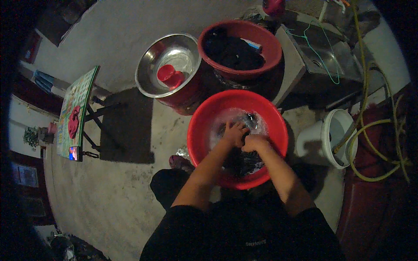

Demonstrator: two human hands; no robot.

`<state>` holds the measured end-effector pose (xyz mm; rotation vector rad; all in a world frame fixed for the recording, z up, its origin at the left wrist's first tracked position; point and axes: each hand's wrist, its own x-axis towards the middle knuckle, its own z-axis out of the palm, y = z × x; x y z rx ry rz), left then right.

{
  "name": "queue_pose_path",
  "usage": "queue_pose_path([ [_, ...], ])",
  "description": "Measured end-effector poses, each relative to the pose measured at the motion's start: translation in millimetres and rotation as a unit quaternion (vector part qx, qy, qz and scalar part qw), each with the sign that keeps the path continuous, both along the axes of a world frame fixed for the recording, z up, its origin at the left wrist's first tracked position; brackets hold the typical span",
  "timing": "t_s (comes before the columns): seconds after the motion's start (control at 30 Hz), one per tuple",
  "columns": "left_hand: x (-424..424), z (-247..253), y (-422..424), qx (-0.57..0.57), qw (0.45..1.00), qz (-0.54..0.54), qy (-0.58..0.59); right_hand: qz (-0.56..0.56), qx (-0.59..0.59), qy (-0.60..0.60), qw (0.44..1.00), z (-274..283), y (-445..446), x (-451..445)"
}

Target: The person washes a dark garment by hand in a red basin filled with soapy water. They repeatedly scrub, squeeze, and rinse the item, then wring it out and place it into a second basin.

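Straight in front of me stands a red plastic basin [198,130] with sudsy water and a dark wet cloth [243,160] in it. My left hand [234,133] is inside the basin with its fingers spread, next to the cloth; whether it grips any of it cannot be told. Close beside it, my right hand [255,143] is curled like a fist over the dark cloth, its fingertips turned down and hidden. White foam [216,135] lies around both hands.
Beyond stand a steel basin [147,78] holding red scoops [167,73] and a reddish tub [240,69] of dark cloth with a brush. A white bucket [310,138], yellow hose [375,178] and steel sink [326,58] are right; a folding table [76,98] is left.
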<state>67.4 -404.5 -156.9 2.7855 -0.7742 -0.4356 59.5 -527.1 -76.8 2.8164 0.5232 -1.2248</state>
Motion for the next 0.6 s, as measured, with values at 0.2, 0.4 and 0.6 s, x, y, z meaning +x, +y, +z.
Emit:
queue_pose_path([
  [0.2,9.6,2.5,22.8,-0.219,0.932,0.257,-0.133,-0.226,0.121,-0.160,0.953,-4.0,-30.7,42.6],
  [0.4,1.9,-33.5,35.8,-0.305,0.894,0.327,-0.013,-0.219,0.122,-0.319,0.914,-37.1,-14.8,26.0],
  [0.6,0.0,-54.1,37.8,-0.490,0.805,0.323,0.087,-0.229,0.135,-0.232,0.936,-54.2,-15.8,24.9],
])
